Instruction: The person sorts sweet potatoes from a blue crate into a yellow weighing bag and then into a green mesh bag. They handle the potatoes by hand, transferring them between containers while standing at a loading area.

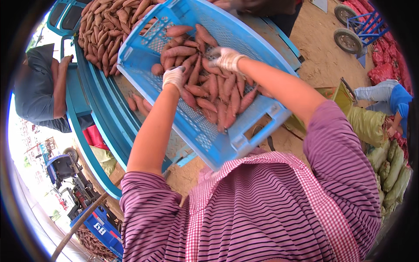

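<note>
A blue plastic crate (262,42) with mesh-patterned sides stands in front of me, holding a layer of sweet potatoes (226,86). Both hands wear pale gloves and reach into it. My left hand (174,76) rests on the sweet potatoes at the left side of the crate; its fingers touch one, but whether they grip it cannot be made out. My right hand (226,59) is over the upper right part of the layer, fingers spread and slightly blurred, beside a sweet potato. A few loose sweet potatoes (140,104) lie outside the crate, on the metal bed.
A large heap of sweet potatoes (108,32) lies beyond the crate on a blue metal truck bed (113,108). A person (42,85) leans at its left rail. Another person (389,98) bends near green sacks (366,124) at right. A wheeled blue cart (366,31) stands upper right.
</note>
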Tool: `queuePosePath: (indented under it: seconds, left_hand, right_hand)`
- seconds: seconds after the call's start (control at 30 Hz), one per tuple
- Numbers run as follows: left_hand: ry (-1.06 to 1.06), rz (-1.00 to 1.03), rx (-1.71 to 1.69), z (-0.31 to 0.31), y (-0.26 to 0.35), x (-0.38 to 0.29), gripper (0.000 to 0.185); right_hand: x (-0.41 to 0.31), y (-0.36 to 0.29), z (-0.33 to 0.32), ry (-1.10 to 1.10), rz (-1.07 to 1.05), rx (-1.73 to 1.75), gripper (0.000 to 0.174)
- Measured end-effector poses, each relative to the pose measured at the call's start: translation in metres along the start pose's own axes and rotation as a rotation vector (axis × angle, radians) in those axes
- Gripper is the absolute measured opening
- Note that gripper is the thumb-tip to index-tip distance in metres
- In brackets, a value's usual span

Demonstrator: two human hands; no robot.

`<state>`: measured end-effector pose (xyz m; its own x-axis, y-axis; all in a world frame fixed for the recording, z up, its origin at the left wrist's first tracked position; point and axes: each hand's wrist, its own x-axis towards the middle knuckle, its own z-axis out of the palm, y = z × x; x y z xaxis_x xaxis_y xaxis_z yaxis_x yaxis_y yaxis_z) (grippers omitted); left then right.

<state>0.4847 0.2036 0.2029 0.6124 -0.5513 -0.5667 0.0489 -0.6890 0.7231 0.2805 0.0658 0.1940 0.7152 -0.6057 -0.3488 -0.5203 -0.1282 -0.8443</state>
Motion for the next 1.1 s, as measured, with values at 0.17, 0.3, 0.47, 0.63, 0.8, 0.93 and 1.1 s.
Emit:
queuePosePath:
  seconds: [0.17,0.3,0.47,0.63,0.8,0.93,1.1]
  left_hand:
    - [0.225,0.153,0.79,-0.013,0.044,0.062,0.084]
    - [0.167,0.012,0.847,-0.029,0.053,0.119,0.106]
    - [-0.243,0.194,0.339,-0.051,-0.015,0.238,0.117]
    - [-0.396,-0.001,0.335,-0.021,0.025,0.211,0.125]
    - [-0.252,0.026,0.672,0.015,0.01,0.217,0.137]
    - [-0.162,0.014,0.706,0.034,0.032,0.197,0.142]
    - [-0.414,0.034,0.457,0.033,0.007,0.188,0.139]
  right_hand:
    - [0.086,0.05,0.067,-0.044,0.457,-0.511,0.098]
    - [0.106,0.067,0.101,-0.022,0.469,-0.614,0.096]
    - [0.098,0.048,0.099,-0.017,0.414,-0.551,0.093]
    - [0.112,0.05,0.049,0.177,0.303,0.763,0.097]
    - [0.121,0.074,0.055,-0.055,0.53,1.265,0.096]
    - [0.123,0.098,0.065,-0.117,0.425,1.522,0.103]
    - [0.118,0.095,0.077,-0.256,0.231,1.681,0.118]
